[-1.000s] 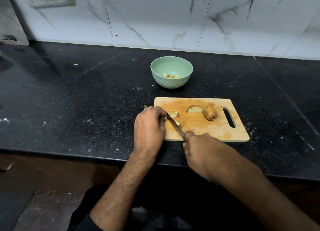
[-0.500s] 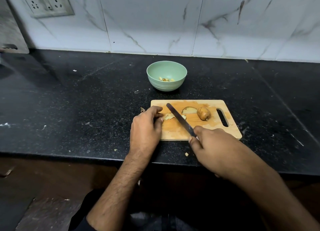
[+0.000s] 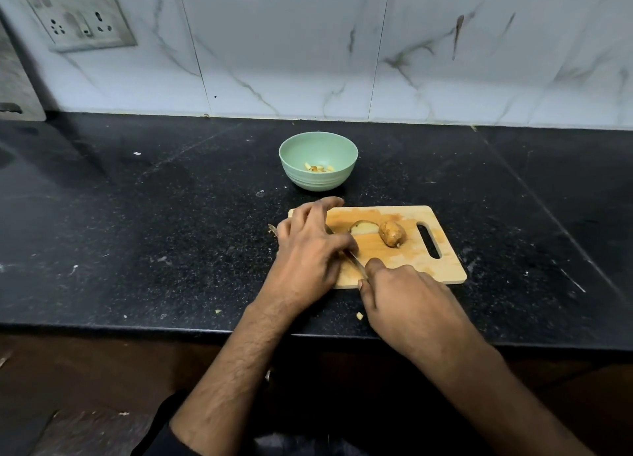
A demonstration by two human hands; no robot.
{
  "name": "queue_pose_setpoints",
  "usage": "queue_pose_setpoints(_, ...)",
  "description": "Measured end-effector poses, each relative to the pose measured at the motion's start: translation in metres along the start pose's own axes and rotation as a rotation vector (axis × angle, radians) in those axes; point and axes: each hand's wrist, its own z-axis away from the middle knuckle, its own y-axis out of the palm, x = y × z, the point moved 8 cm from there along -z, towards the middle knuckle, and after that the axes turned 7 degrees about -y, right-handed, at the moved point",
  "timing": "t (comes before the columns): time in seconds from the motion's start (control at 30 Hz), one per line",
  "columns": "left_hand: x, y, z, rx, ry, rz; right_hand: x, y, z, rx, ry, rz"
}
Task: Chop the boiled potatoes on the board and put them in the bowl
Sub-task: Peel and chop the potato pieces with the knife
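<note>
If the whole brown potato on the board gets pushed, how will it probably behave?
The whole potato looks rounded and oval, so it would probably roll or wobble on the flat board. Being boiled, it is likely soft and may dent. Its skin is still on, perhaps giving some grip.

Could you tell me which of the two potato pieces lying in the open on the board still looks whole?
The brown potato nearest the board's handle slot is uncut, with skin all round. The piece to its left shows a pale cut face.
</note>
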Motion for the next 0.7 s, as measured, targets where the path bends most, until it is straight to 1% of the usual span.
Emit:
queue_pose_setpoints(0.13, 0.016, -0.003, -0.011, -0.035, -0.119, 0.022, -0.005, -0.003, 0.011, -0.021, 0.009, -0.013)
queue_pose_setpoints(0.37, 0.029, -0.003, -0.009, -0.041, -0.184, 0.196, -0.013, -0.017, 0.033, -0.015, 0.055, -0.046)
queue_pose_setpoints(0.53, 0.040, -0.015, -0.005, -0.131, -0.250, 0.274, -0.026, -0.019, 0.019, -0.042, 0.115, -0.051)
queue_pose_setpoints(0.6, 0.046, -0.016, -0.003, -0.124, -0.269, 0.286, -0.031, -0.011, 0.008, -0.011, 0.124, -0.021)
queue_pose_setpoints(0.7, 0.054, -0.009, 0.001, -0.050, -0.292, 0.270, -0.033, -0.004, -0.005, 0.009, 0.126, 0.010)
